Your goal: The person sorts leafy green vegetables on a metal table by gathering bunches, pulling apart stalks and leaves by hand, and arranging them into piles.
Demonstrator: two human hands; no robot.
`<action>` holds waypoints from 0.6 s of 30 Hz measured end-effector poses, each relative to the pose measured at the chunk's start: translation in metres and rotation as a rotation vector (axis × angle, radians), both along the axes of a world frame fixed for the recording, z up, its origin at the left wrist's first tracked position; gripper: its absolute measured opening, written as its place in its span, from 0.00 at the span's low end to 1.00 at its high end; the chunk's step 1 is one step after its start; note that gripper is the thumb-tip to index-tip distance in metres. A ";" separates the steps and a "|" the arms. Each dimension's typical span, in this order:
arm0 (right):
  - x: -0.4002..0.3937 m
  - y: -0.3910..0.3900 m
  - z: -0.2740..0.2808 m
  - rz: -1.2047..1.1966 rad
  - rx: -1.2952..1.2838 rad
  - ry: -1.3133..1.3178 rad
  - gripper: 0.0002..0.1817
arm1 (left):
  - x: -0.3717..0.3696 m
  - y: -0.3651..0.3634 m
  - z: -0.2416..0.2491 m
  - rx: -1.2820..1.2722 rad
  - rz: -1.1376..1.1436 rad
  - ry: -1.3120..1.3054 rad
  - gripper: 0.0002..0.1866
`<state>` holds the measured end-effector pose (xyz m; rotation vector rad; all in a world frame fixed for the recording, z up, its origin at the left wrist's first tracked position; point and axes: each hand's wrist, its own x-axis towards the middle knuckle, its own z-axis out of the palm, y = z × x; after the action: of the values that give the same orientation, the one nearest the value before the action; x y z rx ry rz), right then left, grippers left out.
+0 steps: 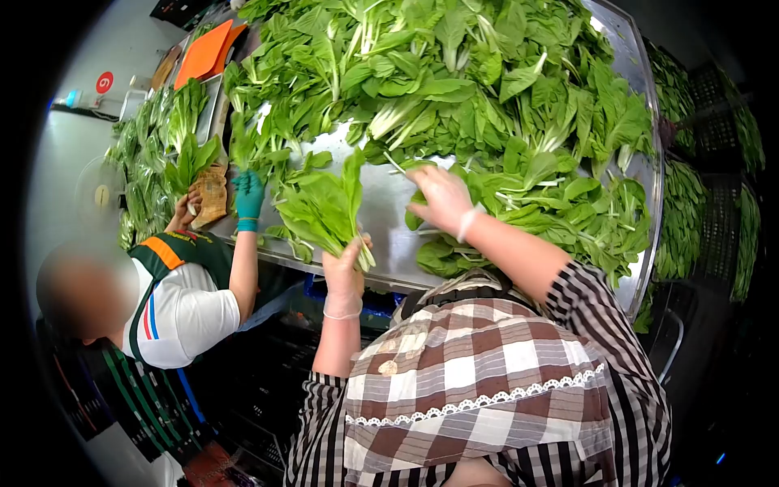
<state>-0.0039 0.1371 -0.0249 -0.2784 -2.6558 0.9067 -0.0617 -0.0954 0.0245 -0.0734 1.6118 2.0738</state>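
Observation:
My left hand (pixel 344 261) is closed around the pale stalks of a bunch of leafy greens (pixel 323 206), held upright over the near edge of the metal table (pixel 381 219). To its right, my right hand (pixel 445 199) reaches over the table, thumb and fingers apart. A thin pale stalk (pixel 393 162) lies by its fingertips, and loose leaves (pixel 446 255) lie below and beside it. Whether the fingertips touch the stalk is not clear. Thin clear gloves seem to cover both hands.
A large heap of leafy greens (pixel 454 73) covers the table's far side. At left, a co-worker (pixel 187 292) with a teal glove (pixel 247 199) holds another bunch (pixel 191 161). Packed greens (pixel 146 162) and an orange board (pixel 203 53) lie beyond. Black crates (pixel 718 114) with greens stand at right.

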 end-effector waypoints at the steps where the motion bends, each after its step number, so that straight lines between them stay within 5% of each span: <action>1: -0.019 0.000 -0.006 -0.048 0.096 -0.022 0.20 | 0.005 -0.005 -0.002 -0.033 0.002 0.003 0.22; 7: -0.033 0.007 -0.039 0.073 0.027 -0.397 0.06 | 0.018 -0.023 -0.023 -0.318 -0.145 0.061 0.17; 13: 0.007 0.054 0.035 0.044 -0.324 -0.326 0.06 | 0.023 -0.021 -0.072 -0.506 -0.378 0.371 0.52; 16: 0.049 0.082 0.071 0.055 -0.317 -0.489 0.05 | 0.014 -0.020 -0.061 -0.768 -0.481 0.531 0.61; 18: 0.083 0.095 0.074 0.111 -0.043 -0.505 0.10 | 0.005 -0.021 -0.031 -1.035 -0.541 0.605 0.66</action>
<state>0.0793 0.2319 0.0495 -0.4219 -3.1411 1.0417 -0.0564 -0.1163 -0.0070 0.6105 2.5394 0.7283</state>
